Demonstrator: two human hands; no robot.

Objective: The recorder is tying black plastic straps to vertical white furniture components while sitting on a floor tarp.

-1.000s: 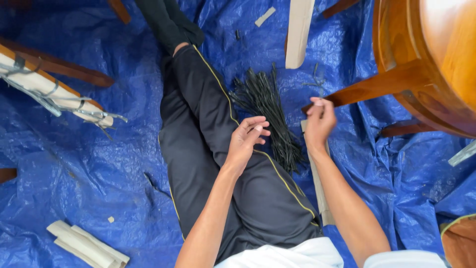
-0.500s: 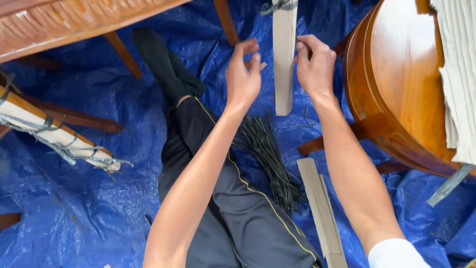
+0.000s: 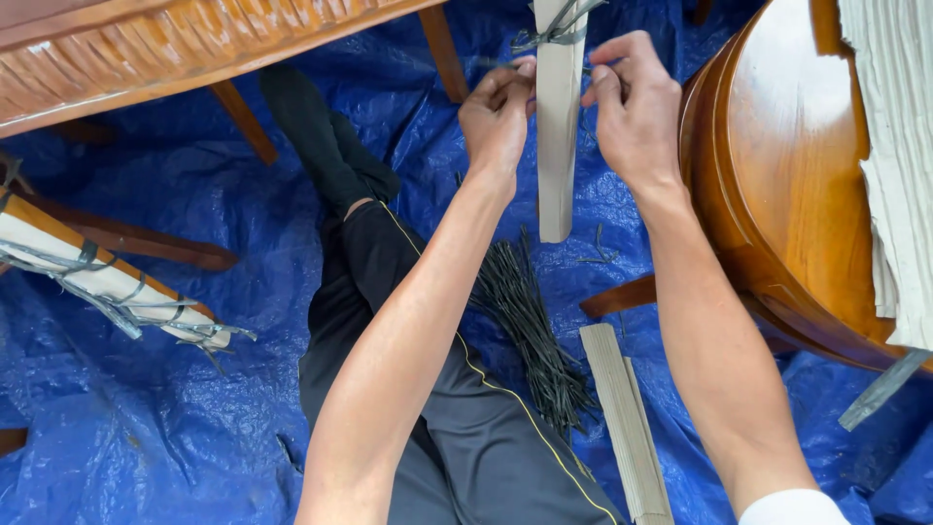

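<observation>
We are holding a cardboard-wrapped furniture leg (image 3: 556, 136) upright above the blue tarp (image 3: 146, 418). Our left hand (image 3: 498, 117) and right hand (image 3: 637, 107) are pinching the black strap (image 3: 546, 37) (knotted at top); black ties bundle (image 3: 530, 331) beside our thigh.

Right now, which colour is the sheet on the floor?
Blue; the sheet shows best in the head view.

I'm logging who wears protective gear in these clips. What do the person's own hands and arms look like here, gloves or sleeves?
Both the left hand and the right hand are bare: no gloves, rings or watch visible. The forearms are uncovered too. A short white sleeve shows at the right upper arm, at the bottom edge; the left arm's sleeve is out of view.
</observation>
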